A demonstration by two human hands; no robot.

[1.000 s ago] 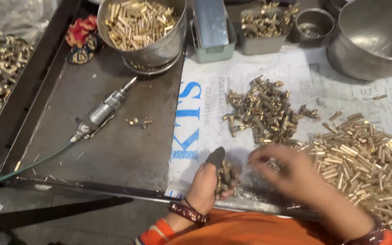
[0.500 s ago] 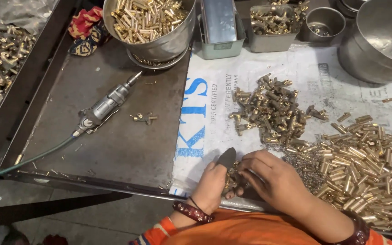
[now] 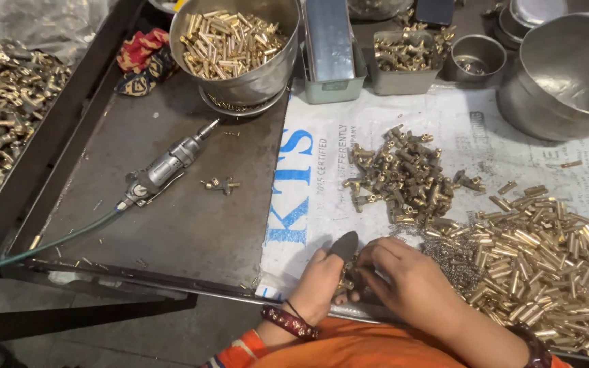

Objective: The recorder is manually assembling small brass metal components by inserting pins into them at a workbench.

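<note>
Brass is everywhere I look: I count two loose piles on the white printed sheet [image 3: 390, 116], a heap of darker T-shaped fittings [image 3: 403, 174] in the middle and a far larger spread of straight brass tubes [image 3: 547, 259] at the near right, too many in either to number. At the near edge of the desk [image 3: 185, 232] my two hands meet. My left hand [image 3: 322, 279] is cupped around a small cluster of brass pieces [image 3: 346, 272], its thumb wearing a dark cover, its grip closed on them. My right hand [image 3: 410, 283] lies just right of it, fingers curled down onto the same cluster and pinching at it; which single piece it has I cannot tell. A red bangle [image 3: 288, 322] sits on the left wrist.

On the bare metal to the left lies one pneumatic hand tool [image 3: 165, 167] with its green hose [image 3: 49, 244] trailing to the near left, and just right of it a few stray fittings [image 3: 219, 184]. At the far side I count three round steel vessels: one bowl of brass tubes [image 3: 240, 48], one small cup [image 3: 475, 58], and one big pot [image 3: 567, 82] at the far right. Between them stand one grey rectangular tin [image 3: 332, 54] and one square tray of fittings [image 3: 403, 61]. One red patterned cloth [image 3: 141, 61] lies far left, beside another mass of brass parts [image 3: 1, 109] off the desk.
</note>
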